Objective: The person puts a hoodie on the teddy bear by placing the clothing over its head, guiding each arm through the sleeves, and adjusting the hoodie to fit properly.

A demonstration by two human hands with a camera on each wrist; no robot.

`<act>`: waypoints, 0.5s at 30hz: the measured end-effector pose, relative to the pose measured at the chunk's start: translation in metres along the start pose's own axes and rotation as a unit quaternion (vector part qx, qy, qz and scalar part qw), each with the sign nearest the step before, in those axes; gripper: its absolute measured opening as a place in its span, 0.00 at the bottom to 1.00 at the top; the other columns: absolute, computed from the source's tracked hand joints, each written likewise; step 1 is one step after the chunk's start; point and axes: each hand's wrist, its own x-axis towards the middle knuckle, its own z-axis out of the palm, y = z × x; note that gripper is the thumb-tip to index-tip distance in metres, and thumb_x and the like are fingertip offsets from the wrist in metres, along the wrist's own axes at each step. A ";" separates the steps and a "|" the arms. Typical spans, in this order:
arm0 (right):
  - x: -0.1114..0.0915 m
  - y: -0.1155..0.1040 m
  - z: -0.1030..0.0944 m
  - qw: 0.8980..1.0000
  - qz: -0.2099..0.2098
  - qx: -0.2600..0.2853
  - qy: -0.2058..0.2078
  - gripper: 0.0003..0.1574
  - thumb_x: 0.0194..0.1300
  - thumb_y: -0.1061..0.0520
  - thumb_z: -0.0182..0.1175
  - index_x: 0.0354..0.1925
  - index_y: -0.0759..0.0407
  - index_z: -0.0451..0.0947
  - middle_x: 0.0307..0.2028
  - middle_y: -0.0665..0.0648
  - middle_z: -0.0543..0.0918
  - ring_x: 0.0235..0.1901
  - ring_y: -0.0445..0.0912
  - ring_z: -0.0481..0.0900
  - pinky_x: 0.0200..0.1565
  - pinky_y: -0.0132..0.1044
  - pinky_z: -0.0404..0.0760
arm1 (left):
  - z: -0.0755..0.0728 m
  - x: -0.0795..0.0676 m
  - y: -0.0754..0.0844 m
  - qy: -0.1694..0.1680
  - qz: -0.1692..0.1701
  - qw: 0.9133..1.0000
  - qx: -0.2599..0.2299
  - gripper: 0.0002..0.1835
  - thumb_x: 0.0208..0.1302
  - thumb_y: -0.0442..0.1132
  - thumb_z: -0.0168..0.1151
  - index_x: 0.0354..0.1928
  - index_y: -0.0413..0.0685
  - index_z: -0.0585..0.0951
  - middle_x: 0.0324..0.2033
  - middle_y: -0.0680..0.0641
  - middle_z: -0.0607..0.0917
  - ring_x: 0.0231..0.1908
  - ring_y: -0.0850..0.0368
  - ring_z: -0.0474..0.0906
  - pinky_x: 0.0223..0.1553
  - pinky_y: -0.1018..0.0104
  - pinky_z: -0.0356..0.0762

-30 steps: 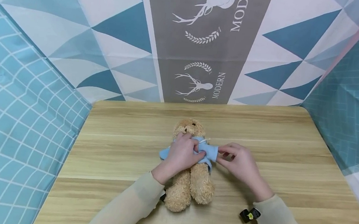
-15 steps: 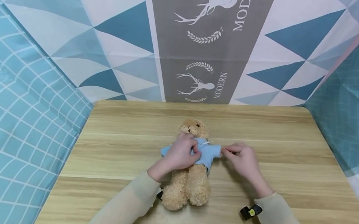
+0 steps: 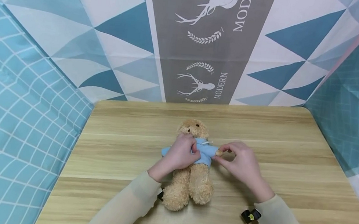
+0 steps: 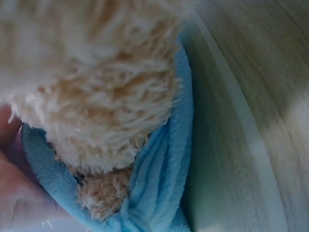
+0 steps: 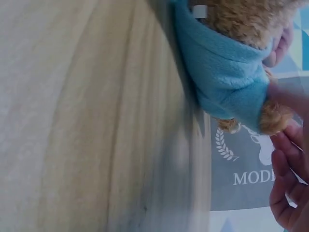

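A curly tan teddy bear [image 3: 193, 127] lies on its back on the wooden table, head toward the far edge. It wears a light blue hooded top [image 3: 207, 149] with a white drawstring. My left hand [image 3: 181, 152] grips the bear at the chest, fingers curled over the top and hiding part of it. My right hand [image 3: 241, 161] pinches the end of the sleeve on the right, where the bear's paw [image 5: 274, 117] pokes out of the cuff. In the left wrist view, the fuzzy legs [image 4: 111, 101] fill the space in front of the blue hem [image 4: 181, 130].
The wooden table [image 3: 121, 157] reaches a patterned cloth wall [image 3: 117, 45] at the back. Blue cloths hang along the left and right sides. A small black wrist camera [image 3: 250, 216] sits at the right sleeve cuff.
The paw, hidden in the sleeve a second ago, now shows past the cuff. My right hand tugged it outward to the right, then came back slightly left. The left hand stays on the chest.
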 end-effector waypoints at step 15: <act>0.015 0.021 0.003 0.971 0.197 0.107 -0.083 0.10 0.80 0.58 0.61 0.44 0.64 0.86 0.39 0.58 0.88 0.41 0.51 0.83 0.45 0.44 0.79 | 0.001 -0.001 -0.003 0.003 0.027 0.999 -0.019 0.16 0.55 0.31 0.70 0.20 0.51 0.71 0.27 0.52 0.74 0.38 0.50 0.71 0.52 0.55 0.72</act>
